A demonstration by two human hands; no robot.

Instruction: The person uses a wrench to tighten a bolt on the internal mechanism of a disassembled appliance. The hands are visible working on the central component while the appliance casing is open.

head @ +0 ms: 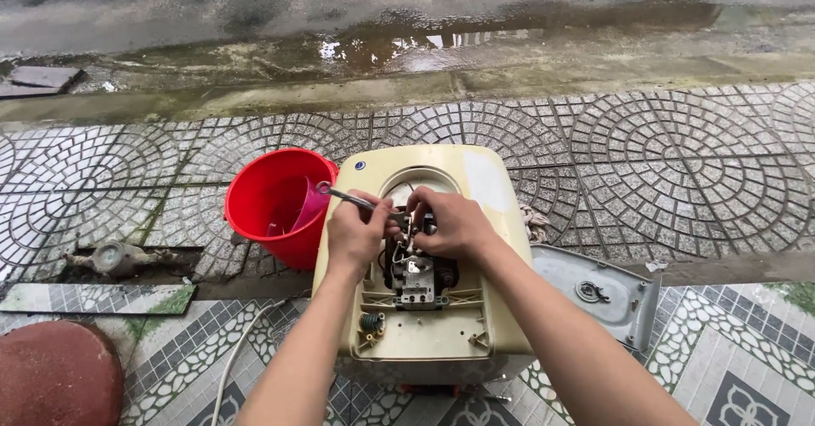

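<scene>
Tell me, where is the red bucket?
In the head view, the red bucket stands on the patterned paving left of the cream appliance, touching its edge, just beyond the left hand holding a wrench.

Two bare hands work inside an opened cream plastic water heater casing (475,307) lying on patterned paving. The left hand (356,235) grips a slim metal wrench (356,199); the right hand (454,222) rests on the internal parts. A red plastic bucket (255,190) stands just left, and a grey cover panel (603,294) lies right.
</scene>
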